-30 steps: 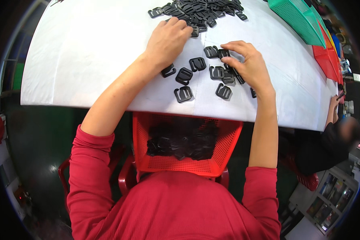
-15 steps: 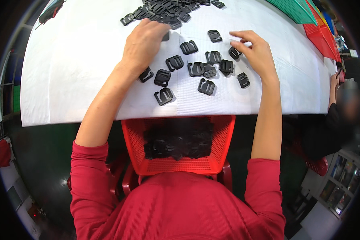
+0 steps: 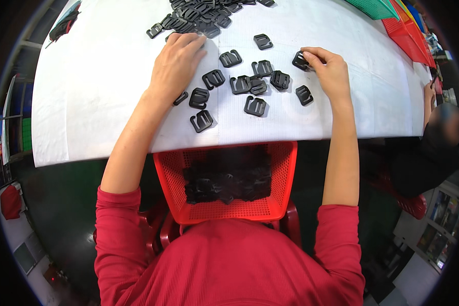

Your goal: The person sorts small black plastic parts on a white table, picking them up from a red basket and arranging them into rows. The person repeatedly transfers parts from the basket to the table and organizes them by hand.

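Black plastic hook buckles lie loose on the white-covered table. Between the thumb and forefinger of my right hand is one black buckle, pinched at its edge close to the tabletop. My left hand rests palm down at the near side of the buckle pile, fingers stretched out. Dark plastic shows at its fingertips, mostly covered. Another buckle is partly hidden beneath my left wrist. Several more are scattered between my hands, among them a small overlapping cluster and a single buckle nearer me.
A red plastic basket with many black pieces inside stands below the table's front edge, against me. Green and red baskets sit at the far right. Another person is beyond the table's right end.
My right hand has closed on the buckle beside it, its thumb and forefinger coming together. My left hand stays by the pile. The whole view has shifted slightly.
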The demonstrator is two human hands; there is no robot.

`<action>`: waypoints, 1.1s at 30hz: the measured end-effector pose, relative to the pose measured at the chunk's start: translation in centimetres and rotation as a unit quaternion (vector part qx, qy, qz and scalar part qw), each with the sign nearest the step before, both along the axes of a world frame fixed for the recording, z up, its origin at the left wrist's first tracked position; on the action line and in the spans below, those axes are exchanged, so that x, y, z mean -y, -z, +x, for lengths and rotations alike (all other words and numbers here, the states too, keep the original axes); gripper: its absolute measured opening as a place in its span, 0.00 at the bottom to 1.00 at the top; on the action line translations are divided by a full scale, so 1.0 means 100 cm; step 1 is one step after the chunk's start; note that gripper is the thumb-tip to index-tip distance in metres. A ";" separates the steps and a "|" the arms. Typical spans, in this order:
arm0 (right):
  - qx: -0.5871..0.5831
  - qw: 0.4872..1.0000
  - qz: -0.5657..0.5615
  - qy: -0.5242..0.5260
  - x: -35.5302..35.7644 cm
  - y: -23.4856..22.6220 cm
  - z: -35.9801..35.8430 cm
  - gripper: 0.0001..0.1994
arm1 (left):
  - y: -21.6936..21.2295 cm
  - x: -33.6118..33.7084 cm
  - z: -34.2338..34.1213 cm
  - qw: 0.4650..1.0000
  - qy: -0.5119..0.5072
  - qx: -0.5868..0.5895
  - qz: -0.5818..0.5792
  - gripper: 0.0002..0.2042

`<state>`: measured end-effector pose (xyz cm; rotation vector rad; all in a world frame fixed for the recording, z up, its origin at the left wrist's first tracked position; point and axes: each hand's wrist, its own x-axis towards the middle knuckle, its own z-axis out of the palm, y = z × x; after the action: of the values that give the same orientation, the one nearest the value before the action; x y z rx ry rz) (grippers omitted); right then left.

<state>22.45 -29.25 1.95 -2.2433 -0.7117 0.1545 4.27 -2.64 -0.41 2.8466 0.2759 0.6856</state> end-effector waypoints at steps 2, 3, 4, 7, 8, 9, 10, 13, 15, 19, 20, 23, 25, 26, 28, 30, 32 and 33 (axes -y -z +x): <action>0.176 0.982 -0.067 -0.002 -0.002 0.006 -0.009 0.13 | -0.001 -0.004 0.001 0.998 -0.006 0.002 -0.067 0.13; 0.153 0.987 -0.045 -0.034 -0.001 0.004 -0.015 0.15 | -0.003 -0.005 0.001 0.991 -0.015 0.012 -0.135 0.12; 0.148 0.985 -0.022 -0.081 -0.001 0.001 -0.022 0.15 | -0.007 -0.007 0.002 0.979 -0.024 0.021 -0.203 0.12; 0.163 0.968 0.002 -0.188 0.005 -0.006 -0.051 0.14 | -0.014 0.002 0.000 0.989 -0.063 0.021 -0.135 0.13; 0.201 0.962 -0.013 -0.187 0.007 -0.004 -0.056 0.13 | -0.013 0.003 0.002 0.997 -0.057 0.051 -0.029 0.13; 0.237 0.953 -0.027 -0.187 0.009 0.001 -0.061 0.12 | -0.013 0.007 0.004 0.997 -0.040 0.068 -0.001 0.15; 0.273 0.943 -0.041 -0.186 0.010 0.004 -0.064 0.12 | -0.014 0.014 0.007 0.997 -0.002 0.073 -0.010 0.14; 0.172 0.979 0.013 -0.111 0.011 -0.002 -0.070 0.09 | -0.023 0.048 0.012 0.992 0.100 0.064 -0.052 0.13; 0.020 0.997 0.030 -0.074 0.016 -0.009 -0.076 0.09 | -0.025 0.072 0.017 0.987 0.140 0.048 -0.061 0.11; 0.039 0.997 -0.007 -0.073 0.024 -0.015 -0.086 0.09 | -0.018 0.088 0.027 0.991 0.137 -0.005 0.006 0.12; 0.142 0.986 -0.026 -0.077 0.026 -0.015 -0.086 0.10 | -0.015 0.088 0.030 0.990 0.137 -0.023 0.004 0.12; 0.208 0.975 -0.044 -0.061 0.033 -0.006 -0.083 0.11 | -0.014 0.084 0.037 0.989 0.140 -0.049 -0.012 0.12; 0.230 0.970 -0.050 -0.053 0.037 0.002 -0.082 0.12 | -0.013 0.076 0.042 0.984 0.151 -0.016 -0.095 0.13; 0.235 0.970 -0.045 -0.052 0.039 0.007 -0.082 0.12 | -0.018 0.077 0.042 0.975 0.129 -0.038 -0.178 0.13; 0.258 0.964 -0.053 -0.035 0.038 0.011 -0.080 0.12 | -0.032 0.076 0.042 0.934 0.080 -0.080 -0.340 0.13; 0.296 0.952 -0.078 -0.004 0.036 0.011 -0.073 0.11 | -0.027 0.064 0.041 0.986 0.098 0.002 -0.136 0.13; 0.305 0.950 -0.056 -0.028 0.031 0.006 -0.071 0.11 | -0.029 0.058 0.032 0.992 0.099 0.046 -0.056 0.13; 0.294 0.954 -0.021 -0.053 0.025 0.007 -0.072 0.10 | -0.036 0.060 0.023 0.992 0.089 -0.016 -0.086 0.13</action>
<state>15.27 -31.80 1.29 -2.3014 -1.1471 -0.4745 6.60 -8.67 3.21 2.6790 0.0806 0.5522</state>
